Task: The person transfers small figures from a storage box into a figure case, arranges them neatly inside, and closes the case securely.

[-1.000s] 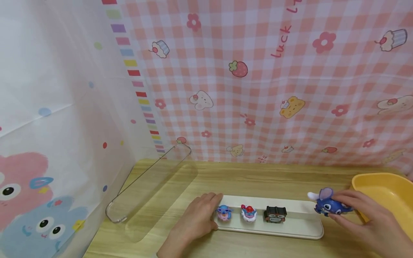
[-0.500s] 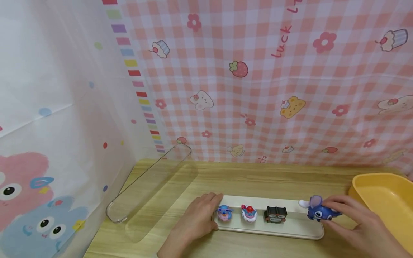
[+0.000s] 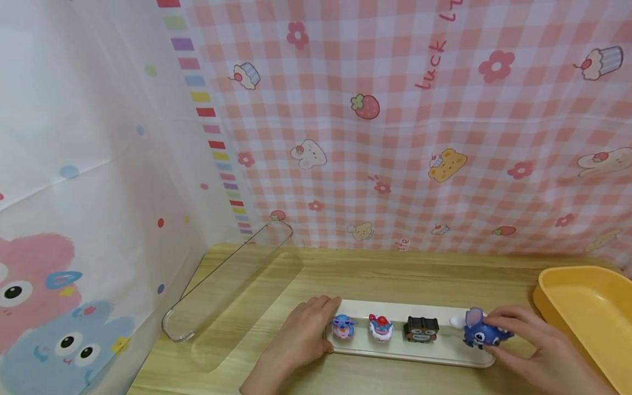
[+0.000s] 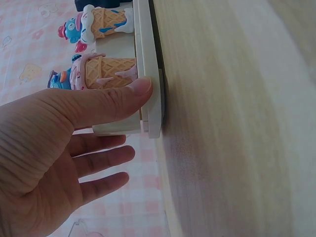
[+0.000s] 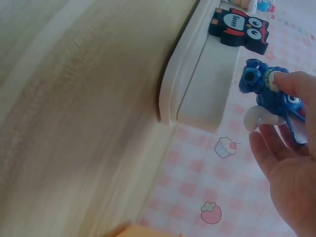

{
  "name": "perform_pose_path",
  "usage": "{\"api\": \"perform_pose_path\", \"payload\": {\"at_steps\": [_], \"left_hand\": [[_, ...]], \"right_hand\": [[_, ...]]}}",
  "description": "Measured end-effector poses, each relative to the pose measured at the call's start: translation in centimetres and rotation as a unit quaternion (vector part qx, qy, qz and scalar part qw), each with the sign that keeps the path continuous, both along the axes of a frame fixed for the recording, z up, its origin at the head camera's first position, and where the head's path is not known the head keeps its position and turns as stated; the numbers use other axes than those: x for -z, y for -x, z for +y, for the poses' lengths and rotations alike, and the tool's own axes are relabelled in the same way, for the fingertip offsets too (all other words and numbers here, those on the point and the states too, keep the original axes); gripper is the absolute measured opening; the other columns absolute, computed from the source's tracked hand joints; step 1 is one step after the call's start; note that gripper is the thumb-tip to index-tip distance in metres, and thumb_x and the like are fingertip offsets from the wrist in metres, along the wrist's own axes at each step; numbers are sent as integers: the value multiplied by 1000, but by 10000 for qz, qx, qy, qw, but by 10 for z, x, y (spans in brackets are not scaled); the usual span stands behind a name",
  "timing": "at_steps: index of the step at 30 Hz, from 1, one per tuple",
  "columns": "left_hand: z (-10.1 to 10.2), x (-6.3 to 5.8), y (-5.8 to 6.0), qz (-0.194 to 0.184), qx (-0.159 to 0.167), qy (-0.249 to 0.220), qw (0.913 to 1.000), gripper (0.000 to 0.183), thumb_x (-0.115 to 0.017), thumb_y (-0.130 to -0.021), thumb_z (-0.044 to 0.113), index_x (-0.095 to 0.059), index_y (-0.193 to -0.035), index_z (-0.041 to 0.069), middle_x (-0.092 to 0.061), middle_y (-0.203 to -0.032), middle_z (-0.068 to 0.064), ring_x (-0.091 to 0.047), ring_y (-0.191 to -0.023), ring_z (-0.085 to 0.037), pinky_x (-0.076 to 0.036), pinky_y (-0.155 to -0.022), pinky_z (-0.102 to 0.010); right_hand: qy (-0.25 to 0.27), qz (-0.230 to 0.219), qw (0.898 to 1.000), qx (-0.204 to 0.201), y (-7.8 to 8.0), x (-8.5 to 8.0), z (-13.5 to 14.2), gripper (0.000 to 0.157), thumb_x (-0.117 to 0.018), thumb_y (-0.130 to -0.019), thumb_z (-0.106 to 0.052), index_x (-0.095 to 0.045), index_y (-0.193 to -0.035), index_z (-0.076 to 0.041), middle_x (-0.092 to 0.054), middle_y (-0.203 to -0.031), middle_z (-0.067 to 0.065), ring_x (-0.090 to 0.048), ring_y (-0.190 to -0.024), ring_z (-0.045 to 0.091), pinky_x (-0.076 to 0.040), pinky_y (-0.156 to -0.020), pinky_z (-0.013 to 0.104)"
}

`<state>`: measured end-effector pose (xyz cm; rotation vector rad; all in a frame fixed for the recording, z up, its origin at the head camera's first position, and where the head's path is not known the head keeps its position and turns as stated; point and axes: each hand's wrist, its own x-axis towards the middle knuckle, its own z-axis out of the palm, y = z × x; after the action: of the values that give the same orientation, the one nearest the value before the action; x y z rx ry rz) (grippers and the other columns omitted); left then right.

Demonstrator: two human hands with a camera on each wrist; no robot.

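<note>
A long cream display base (image 3: 444, 352) with a raised back step lies on the table. My left hand (image 3: 302, 333) grips its left end, thumb (image 4: 116, 101) against the front edge. Two small figurines with waffle-cone bodies, one blue-topped (image 3: 343, 327) and one with a red-and-white top (image 3: 381, 328), stand on it. To their right is a dark owl figure (image 5: 240, 30) marked "Seven". My right hand (image 3: 535, 343) pinches a blue big-eared cartoon figurine (image 3: 478, 333) between thumb and fingers. In the right wrist view it is apart from the base, past its right end.
A clear, long cover (image 3: 179, 333) with rounded corners lies at the left on the wooden table (image 3: 395, 274). A yellow bin (image 3: 548, 293) stands at the right, behind my right hand. A pink checked cloth (image 3: 345, 137) hangs at the back.
My right hand has moved left and slightly down, bringing the blue big-eared figurine over the right part of the base. My left hand and the other figures stay put.
</note>
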<state>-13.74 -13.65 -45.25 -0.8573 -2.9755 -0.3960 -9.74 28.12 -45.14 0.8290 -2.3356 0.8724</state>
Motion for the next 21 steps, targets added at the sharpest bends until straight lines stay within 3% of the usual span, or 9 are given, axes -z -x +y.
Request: {"api": "perform_pose_path", "payload": {"at_steps": [5, 12, 15, 17, 19, 21], "left_hand": [[0, 0, 0, 8, -1, 46, 10000, 89, -98, -71, 18, -55, -148, 4, -64, -137, -6, -58, -129, -23, -50, -110, -43], [0, -2, -1, 38, 5, 73, 10000, 89, -98, -71, 19, -55, -148, 4, -64, -136, -6, -59, -128, -23, -50, -109, -43], [1, -2, -1, 33, -2, 62, 10000, 89, -98, -71, 19, -55, -148, 4, -64, -136, -6, -59, -128, -23, -50, -109, -43], [1, -2, -1, 43, -1, 56, 10000, 89, -98, -71, 19, -55, -147, 4, -64, -136, -6, -59, -127, -23, -50, -109, -43], [1, -2, -1, 54, 6, 56, 10000, 89, -98, -71, 19, -55, -147, 4, -64, -136, -6, -59, -127, -23, -50, -109, -42], [0, -1, -1, 69, 16, 61, 10000, 89, -98, -71, 19, -55, -147, 4, -64, -135, -6, -59, -126, -23, -50, -109, -42]], "right_hand": [[-131, -136, 9995, 248, -1, 6, -2, 65, -99, -51, 4, -78, -108, -18, -64, -111, -10, -58, -97, -6, -47, -82, 2], [-186, -102, 9997, 97, 1, 15, -2, 66, -99, -49, 2, -78, -109, -17, -65, -112, -9, -58, -99, -5, -45, -86, 1], [-207, -49, 9998, -68, 4, 18, -2, 60, -101, -56, -7, -78, -111, -16, -65, -112, -9, -59, -100, -4, -45, -85, 1], [-208, 35, 9996, -211, 6, 20, -1, 47, -98, -70, -23, -78, -112, -15, -65, -112, -8, -59, -99, -4, -46, -84, 2], [-198, 135, 9991, -343, 8, 21, -1, 40, -87, -84, -40, -78, -112, -14, -66, -111, -7, -60, -99, -3, -47, -82, 3], [-219, 229, 9986, -425, 9, 22, -1, 43, -73, -92, -51, -78, -113, -14, -66, -111, -6, -61, -97, -2, -48, -80, 4]]}}
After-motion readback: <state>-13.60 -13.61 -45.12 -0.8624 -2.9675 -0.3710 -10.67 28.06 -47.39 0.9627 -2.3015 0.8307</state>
